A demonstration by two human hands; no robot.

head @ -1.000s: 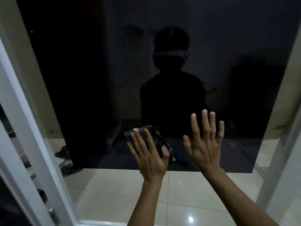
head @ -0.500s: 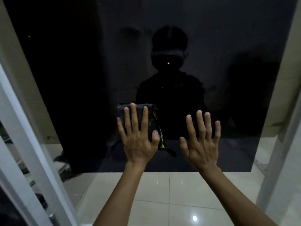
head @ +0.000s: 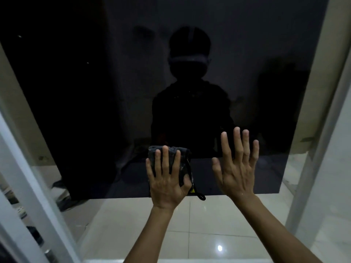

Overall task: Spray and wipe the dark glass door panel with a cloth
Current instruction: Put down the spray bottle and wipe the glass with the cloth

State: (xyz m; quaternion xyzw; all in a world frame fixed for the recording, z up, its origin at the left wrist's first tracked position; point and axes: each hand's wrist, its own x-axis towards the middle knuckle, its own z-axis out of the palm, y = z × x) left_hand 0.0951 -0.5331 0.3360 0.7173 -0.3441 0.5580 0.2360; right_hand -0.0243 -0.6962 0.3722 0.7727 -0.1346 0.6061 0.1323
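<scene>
The dark glass door panel (head: 133, 82) fills most of the view and reflects a person's dark outline. My left hand (head: 166, 179) lies flat against the lower middle of the glass, fingers spread, pressing a folded dark cloth (head: 183, 162) with a yellow tag and a small loop onto it. My right hand (head: 236, 164) rests flat on the glass just to the right, fingers apart, holding nothing. No spray bottle is in view.
A white door frame (head: 26, 168) slants along the left, and another white frame post (head: 322, 130) stands at the right. Pale glossy floor tiles (head: 190, 224) show through the glass below the dark area. Dark shoes (head: 60, 186) lie at lower left.
My left hand with the cloth rose up and left, then came back down and right on the glass. My right hand has stayed nearly in place.
</scene>
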